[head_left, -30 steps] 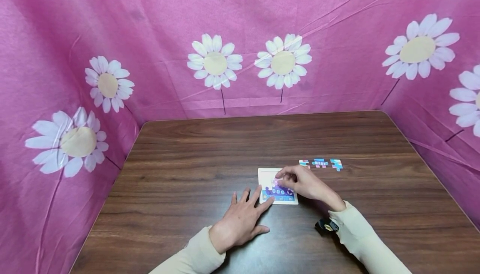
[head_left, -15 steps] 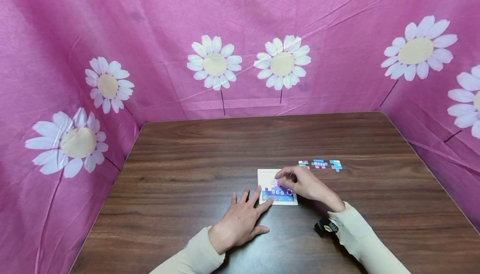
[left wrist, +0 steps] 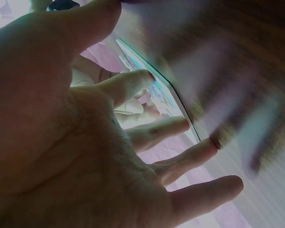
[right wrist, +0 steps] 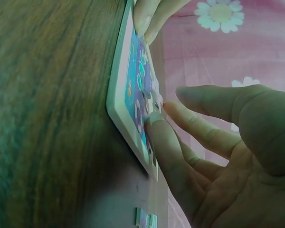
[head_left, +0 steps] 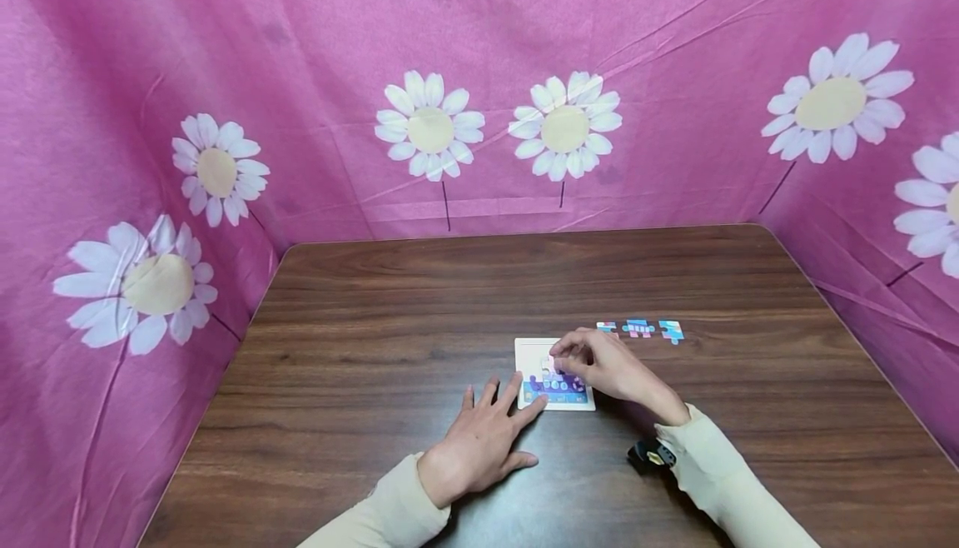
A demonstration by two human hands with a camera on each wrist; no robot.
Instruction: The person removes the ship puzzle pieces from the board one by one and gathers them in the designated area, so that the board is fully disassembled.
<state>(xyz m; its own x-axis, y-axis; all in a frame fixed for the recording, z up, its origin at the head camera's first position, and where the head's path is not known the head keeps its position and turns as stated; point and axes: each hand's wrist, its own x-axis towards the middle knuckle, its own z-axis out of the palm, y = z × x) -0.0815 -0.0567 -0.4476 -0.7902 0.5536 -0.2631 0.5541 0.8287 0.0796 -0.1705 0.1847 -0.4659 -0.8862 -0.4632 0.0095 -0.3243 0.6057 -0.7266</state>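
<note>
A small square puzzle board [head_left: 535, 348] with a white rim lies on the table, its lower part filled with blue and purple picture pieces. My left hand [head_left: 479, 444] is spread flat, and its fingertips rest on the board's left and near edges. Over the board, my right hand [head_left: 610, 365] has curled fingers and pinches a pink puzzle piece [head_left: 550, 366] above the purple row. In the right wrist view the pink piece [right wrist: 156, 97] is at the fingertips, against the board's surface. The right hand hides the board's upper right part; whether the piece lies flat I cannot tell.
Behind the right hand are several loose puzzle pieces in a row: a partly covered one [head_left: 607, 328], a blue and pink one [head_left: 639, 328] and a blue one [head_left: 671, 331]. The brown wooden table [head_left: 360, 323] is enclosed by pink cloth [head_left: 487, 15] with daisies.
My right hand shifts very slightly at the pink puzzle piece, so a little more of it shows. The left hand and the board stay in place.
</note>
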